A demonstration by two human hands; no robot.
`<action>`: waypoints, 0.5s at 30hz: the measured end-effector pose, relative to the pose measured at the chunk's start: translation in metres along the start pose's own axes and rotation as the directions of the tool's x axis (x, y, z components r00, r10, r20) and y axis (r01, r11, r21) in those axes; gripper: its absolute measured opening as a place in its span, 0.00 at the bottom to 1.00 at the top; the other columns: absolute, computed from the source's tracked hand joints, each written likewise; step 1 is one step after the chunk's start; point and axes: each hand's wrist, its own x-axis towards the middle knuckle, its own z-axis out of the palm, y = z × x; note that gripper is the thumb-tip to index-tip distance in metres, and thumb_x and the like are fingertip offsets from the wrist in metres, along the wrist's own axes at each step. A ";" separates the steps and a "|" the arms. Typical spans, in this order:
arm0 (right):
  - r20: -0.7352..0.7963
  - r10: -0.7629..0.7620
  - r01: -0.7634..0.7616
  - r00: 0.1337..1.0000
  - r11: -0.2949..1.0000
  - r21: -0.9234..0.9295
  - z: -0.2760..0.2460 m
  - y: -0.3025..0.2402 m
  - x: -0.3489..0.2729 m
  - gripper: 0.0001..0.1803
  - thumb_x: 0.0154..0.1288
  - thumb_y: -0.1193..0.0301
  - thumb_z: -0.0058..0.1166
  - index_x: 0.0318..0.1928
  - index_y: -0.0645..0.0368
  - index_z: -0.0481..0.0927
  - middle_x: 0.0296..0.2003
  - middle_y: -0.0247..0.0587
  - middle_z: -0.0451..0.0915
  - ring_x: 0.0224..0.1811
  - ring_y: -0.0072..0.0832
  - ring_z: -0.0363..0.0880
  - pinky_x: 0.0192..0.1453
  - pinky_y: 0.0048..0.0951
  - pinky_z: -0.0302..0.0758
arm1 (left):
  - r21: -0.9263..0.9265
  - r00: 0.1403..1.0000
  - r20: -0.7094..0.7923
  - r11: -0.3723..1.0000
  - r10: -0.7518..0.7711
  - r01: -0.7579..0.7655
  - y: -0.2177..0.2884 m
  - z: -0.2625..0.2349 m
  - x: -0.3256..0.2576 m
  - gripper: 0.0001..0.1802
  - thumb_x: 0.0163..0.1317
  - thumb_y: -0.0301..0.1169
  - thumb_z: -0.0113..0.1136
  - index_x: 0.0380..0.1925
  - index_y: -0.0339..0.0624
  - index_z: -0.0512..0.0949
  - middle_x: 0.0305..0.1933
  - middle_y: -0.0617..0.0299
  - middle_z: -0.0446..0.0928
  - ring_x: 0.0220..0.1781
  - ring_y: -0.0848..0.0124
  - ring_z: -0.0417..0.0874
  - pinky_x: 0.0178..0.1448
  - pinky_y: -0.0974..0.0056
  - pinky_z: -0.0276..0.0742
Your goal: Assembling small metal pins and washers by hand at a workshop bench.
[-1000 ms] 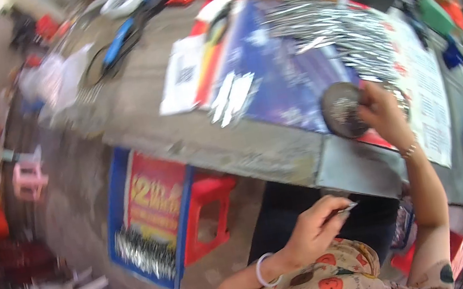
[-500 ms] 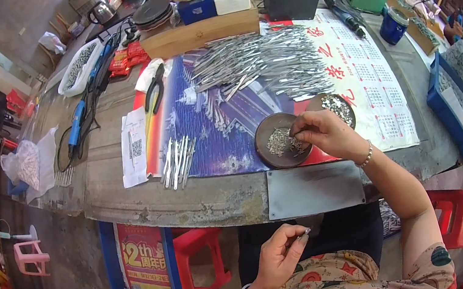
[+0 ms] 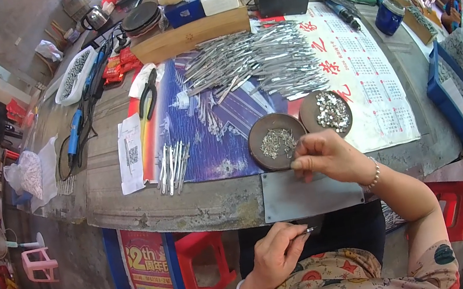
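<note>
My left hand (image 3: 276, 254) is closed in front of the table edge, pinching a small silvery metal piece (image 3: 308, 230). Only the tip of that piece shows past the fingers. Over the front rim of a brown bowl (image 3: 258, 130) and a grey metal plate (image 3: 282, 200), my right hand (image 3: 331, 158) has thumb and fingers pressed together. Whatever they pinch, if anything, is too small to make out. Tiny metal pins (image 3: 276, 143) lie in that bowl. A second brown bowl (image 3: 308, 109) beside it holds small shiny round bits (image 3: 332, 111).
Farther back, a wide heap of thin metal strips (image 3: 257, 62) covers the poster. A smaller bunch of strips (image 3: 174, 168) lies left, near pliers (image 3: 147, 94). A wooden box (image 3: 191, 37) stands behind. A blue tray (image 3: 438, 102) sits at the right edge.
My right hand has drawn back from inside the pin bowl toward me, over its front rim and the metal plate. My left hand keeps its grip on the metal piece.
</note>
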 end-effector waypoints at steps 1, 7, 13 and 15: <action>0.055 0.017 -0.019 0.998 0.999 0.030 0.003 0.006 -0.005 0.10 0.65 0.72 0.54 0.31 0.68 0.75 0.26 0.36 0.78 0.27 0.18 0.77 0.31 0.21 0.74 | 0.099 0.996 -0.015 0.992 0.083 -0.081 -0.002 -0.001 0.004 0.11 0.51 0.19 0.63 0.36 0.35 0.76 0.28 0.56 0.75 0.25 0.64 0.78 0.27 0.65 0.73; 0.196 0.039 -0.051 0.980 0.997 0.061 0.013 0.021 -0.034 0.12 0.68 0.68 0.51 0.33 0.66 0.74 0.26 0.31 0.75 0.30 0.15 0.70 0.36 0.21 0.71 | 0.364 0.926 0.043 0.857 0.376 -0.365 -0.014 -0.007 0.019 0.15 0.46 0.21 0.66 0.35 0.36 0.75 0.29 0.58 0.74 0.25 0.63 0.78 0.26 0.64 0.72; 0.297 0.069 -0.096 0.952 0.992 0.077 0.011 0.019 -0.036 0.14 0.68 0.65 0.51 0.31 0.64 0.73 0.24 0.31 0.74 0.28 0.15 0.71 0.33 0.21 0.70 | 0.428 0.902 0.132 0.797 0.411 -0.425 -0.016 -0.014 0.025 0.14 0.44 0.20 0.67 0.33 0.37 0.75 0.27 0.58 0.74 0.22 0.65 0.76 0.24 0.64 0.70; 0.321 0.069 -0.099 0.945 0.992 0.078 0.011 0.019 -0.036 0.14 0.68 0.65 0.51 0.31 0.64 0.73 0.24 0.31 0.74 0.27 0.16 0.71 0.32 0.21 0.70 | 0.433 0.901 0.150 0.793 0.406 -0.429 -0.016 -0.015 0.025 0.14 0.44 0.20 0.67 0.33 0.37 0.75 0.27 0.59 0.74 0.22 0.65 0.76 0.23 0.65 0.69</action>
